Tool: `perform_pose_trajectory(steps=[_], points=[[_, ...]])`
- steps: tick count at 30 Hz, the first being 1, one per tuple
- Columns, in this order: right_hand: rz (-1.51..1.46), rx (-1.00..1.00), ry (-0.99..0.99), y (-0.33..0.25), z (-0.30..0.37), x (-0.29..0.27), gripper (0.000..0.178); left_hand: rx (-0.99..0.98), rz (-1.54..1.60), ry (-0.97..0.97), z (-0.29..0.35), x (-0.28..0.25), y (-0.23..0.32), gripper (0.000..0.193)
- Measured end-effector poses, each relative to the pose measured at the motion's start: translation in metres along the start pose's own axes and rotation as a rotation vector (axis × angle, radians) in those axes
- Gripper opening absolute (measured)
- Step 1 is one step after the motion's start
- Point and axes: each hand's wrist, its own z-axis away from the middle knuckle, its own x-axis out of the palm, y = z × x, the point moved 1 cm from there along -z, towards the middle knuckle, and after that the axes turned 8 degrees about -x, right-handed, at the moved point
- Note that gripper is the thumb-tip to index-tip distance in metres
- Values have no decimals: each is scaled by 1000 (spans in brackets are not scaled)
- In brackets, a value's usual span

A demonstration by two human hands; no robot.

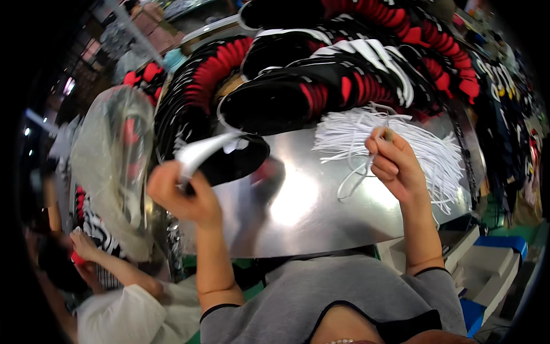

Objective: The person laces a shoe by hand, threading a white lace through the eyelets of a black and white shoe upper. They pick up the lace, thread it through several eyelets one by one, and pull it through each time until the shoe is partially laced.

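Head view has my left hand closed on a blurred white piece near the black-and-red uppers, my right hand pinching a white lace above the metal table, seemingly picked but not yet on the piece, with a thick lace bundle left

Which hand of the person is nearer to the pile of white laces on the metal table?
Right. The right hand is over the pile of white laces, pinching one lace; the left hand is well to its left, holding a blurred white piece.
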Motion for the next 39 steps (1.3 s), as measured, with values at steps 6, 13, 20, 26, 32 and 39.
perform_pose_trajectory(steps=[6, 13, 20, 26, 32, 39], points=[[176, 84, 25, 61, 24, 2, 8, -268, 140, -1101, 150, -6, 100, 72], [210, 254, -38, 90, 29, 14, 11, -172, -41, -694, 71, -15, 30, 21], [391, 123, 111, 197, 3, -26, 16, -444, -108, -1754, 59, 31, -9, 31], [418, 283, -41, 188, -5, -8, 8, -1322, 535, -2047, 93, 12, -26, 99], [497, 13, 54, 175, -25, 7, 10, -1732, 1020, -1442, 118, 34, 1, 55], [477, 151, -95, 155, -9, 32, 14, -1718, 1106, -991, 108, 12, 24, 41]])
